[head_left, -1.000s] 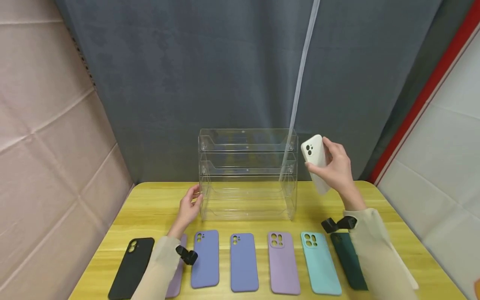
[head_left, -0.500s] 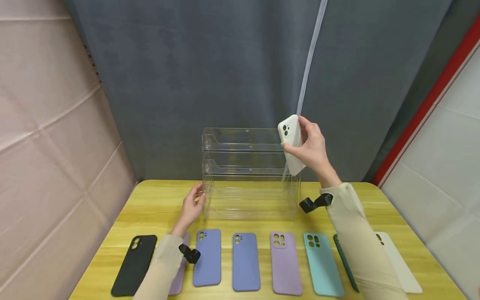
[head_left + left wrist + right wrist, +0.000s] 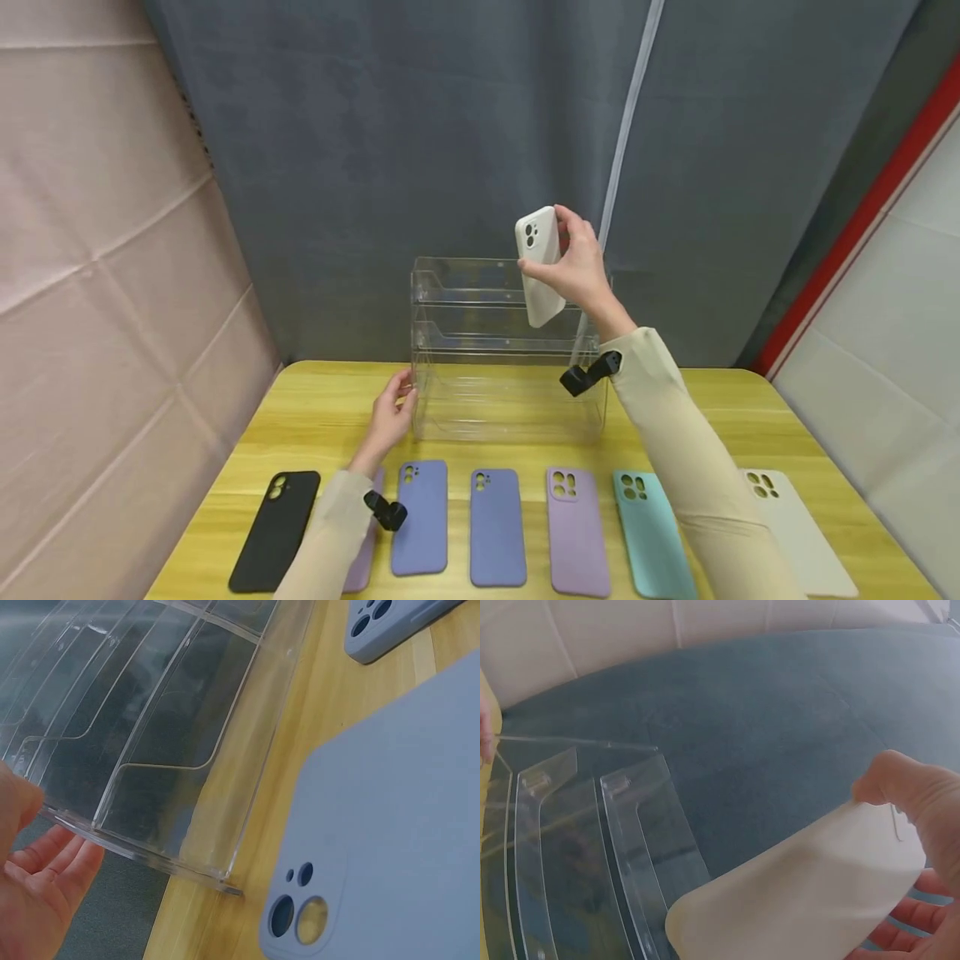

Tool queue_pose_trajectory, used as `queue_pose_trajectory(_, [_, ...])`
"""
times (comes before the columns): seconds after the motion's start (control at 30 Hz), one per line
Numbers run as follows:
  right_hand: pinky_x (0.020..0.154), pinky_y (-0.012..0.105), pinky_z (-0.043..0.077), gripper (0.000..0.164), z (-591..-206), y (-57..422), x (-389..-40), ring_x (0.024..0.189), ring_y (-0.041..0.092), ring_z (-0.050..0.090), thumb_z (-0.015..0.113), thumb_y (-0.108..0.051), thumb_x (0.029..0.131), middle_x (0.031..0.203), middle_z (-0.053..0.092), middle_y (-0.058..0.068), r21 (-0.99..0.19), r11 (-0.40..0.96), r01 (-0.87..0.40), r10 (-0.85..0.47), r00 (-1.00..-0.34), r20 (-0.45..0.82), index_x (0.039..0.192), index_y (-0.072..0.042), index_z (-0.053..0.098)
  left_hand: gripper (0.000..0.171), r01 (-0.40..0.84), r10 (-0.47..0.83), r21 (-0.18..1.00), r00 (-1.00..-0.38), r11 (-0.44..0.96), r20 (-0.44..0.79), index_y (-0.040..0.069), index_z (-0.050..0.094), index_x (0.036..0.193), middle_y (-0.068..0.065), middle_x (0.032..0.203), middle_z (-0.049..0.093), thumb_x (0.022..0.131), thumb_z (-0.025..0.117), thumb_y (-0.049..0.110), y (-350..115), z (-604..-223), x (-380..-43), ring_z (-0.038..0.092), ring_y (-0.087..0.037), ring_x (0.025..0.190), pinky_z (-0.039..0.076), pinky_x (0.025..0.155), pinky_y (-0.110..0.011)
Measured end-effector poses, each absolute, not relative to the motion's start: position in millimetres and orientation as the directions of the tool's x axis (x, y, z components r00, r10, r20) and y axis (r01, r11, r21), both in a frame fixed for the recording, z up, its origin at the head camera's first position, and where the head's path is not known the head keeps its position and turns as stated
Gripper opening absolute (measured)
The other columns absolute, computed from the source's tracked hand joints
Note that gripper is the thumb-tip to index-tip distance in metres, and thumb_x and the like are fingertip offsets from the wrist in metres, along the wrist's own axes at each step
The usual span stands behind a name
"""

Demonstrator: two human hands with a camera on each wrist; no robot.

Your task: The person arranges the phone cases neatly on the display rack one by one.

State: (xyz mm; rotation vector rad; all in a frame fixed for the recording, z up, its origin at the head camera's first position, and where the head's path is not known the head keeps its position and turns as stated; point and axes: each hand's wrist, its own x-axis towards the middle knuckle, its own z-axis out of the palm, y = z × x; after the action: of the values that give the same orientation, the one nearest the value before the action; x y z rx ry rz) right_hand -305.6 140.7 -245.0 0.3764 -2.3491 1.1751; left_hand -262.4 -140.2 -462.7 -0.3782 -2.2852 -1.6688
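Note:
A white phone case [image 3: 536, 292] with a camera cutout is held aloft by my right hand [image 3: 576, 265], thumb on the near edge and fingers on the far one. Upright but leaning, it overlaps the upper tiers of a clear plastic tiered rack [image 3: 480, 342] in the head view. In the right wrist view the case's [image 3: 802, 885] plain lower end points toward the rack's top tiers. My left hand [image 3: 390, 415] grips the rack's left side; the left wrist view shows the thumb and fingers at either side of its clear edge [image 3: 150, 859].
Along the table's front lie phone cases: black [image 3: 273, 533], lilac [image 3: 364, 554] partly under the left sleeve, two periwinkle [image 3: 420, 517], mauve [image 3: 577, 533], turquoise [image 3: 654, 533] and white [image 3: 798, 533]. A grey curtain [image 3: 375, 150] hangs behind the wooden table [image 3: 322, 400].
My right hand has carried the white phone case leftward and up, from right of the rack to over its upper tiers. The dark green case is now hidden by the right sleeve. The left hand stays put.

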Motion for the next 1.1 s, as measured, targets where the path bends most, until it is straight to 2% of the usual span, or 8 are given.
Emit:
queue_pose_trajectory(0.23, [0.084,0.039,0.046,0.084,-235,110,-325,0.103,0.027,0.046,0.077,-0.022,0.072,0.116,0.044,0.015,-0.684,0.566,-0.461,-0.040,-0.844,0.536,0.141,-0.005,0.033,0.037,0.364,0.034,0.883,-0.928,0.295,0.371,-0.008,0.044,0.132,-0.030,0.122,0.051,0.095,0.048,-0.003,-144,-486,-275,0.054,-0.043,0.106,0.049,0.084,-0.050])
queue_pose_trajectory(0.47, [0.084,0.035,0.045,0.085,-227,82,-340,0.104,0.023,0.044,0.078,-0.024,0.069,0.116,0.044,0.012,-0.710,0.552,-0.438,0.034,-0.838,0.544,0.140,-0.008,0.033,0.037,0.372,0.023,0.882,-0.924,0.290,0.382,-0.007,0.045,0.131,-0.030,0.123,0.051,0.095,0.049,-0.002,-144,-485,-270,0.054,-0.041,0.104,0.048,0.083,-0.052])
queue_pose_trajectory(0.7, [0.084,0.032,0.047,0.090,-216,59,-356,0.107,0.023,0.045,0.077,-0.028,0.068,0.123,0.041,0.011,-0.694,0.578,-0.429,0.113,-0.800,0.589,0.143,-0.011,0.029,0.038,0.389,0.040,0.868,-0.917,0.309,0.396,-0.008,0.043,0.133,-0.030,0.123,0.050,0.096,0.048,0.000,-141,-486,-273,0.053,-0.040,0.105,0.048,0.084,-0.051])
queue_pose_trajectory(0.9, [0.081,0.032,0.047,0.091,-223,42,-365,0.107,0.024,0.044,0.076,-0.031,0.066,0.123,0.041,0.010,-0.710,0.597,-0.373,0.172,-0.805,0.568,0.143,-0.015,0.029,0.036,0.389,0.015,0.861,-0.913,0.327,0.407,-0.009,0.045,0.130,-0.029,0.119,0.053,0.095,0.048,-0.003,-136,-489,-263,0.055,-0.039,0.101,0.050,0.080,-0.047])
queue_pose_trajectory(1.1, [0.076,0.035,0.048,0.091,-230,30,-372,0.106,0.025,0.042,0.076,-0.031,0.065,0.122,0.040,0.010,-0.731,0.608,-0.309,0.242,-0.805,0.542,0.142,-0.015,0.028,0.034,0.451,0.041,0.839,-0.886,0.306,0.462,-0.017,0.044,0.125,-0.034,0.116,0.052,0.093,0.047,-0.010,-124,-464,-246,0.054,-0.046,0.098,0.051,0.076,-0.049])
